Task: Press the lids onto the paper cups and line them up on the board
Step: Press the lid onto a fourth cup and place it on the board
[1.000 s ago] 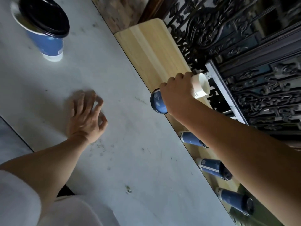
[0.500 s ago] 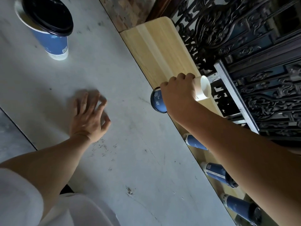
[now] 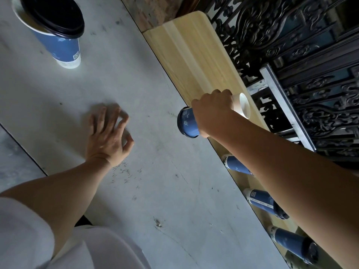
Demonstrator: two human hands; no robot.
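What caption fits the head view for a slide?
Right hand holds a blue paper cup at the wooden board edge, near three cups in a row; left hand rests on the table.

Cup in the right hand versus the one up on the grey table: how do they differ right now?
The table cup stands alone, untouched; the held cup is in the right hand's grip at the board's near edge. The table cup's black lid sits askew, with white rim showing; the held cup's lid end is too dark to judge. Both are blue with a white base.
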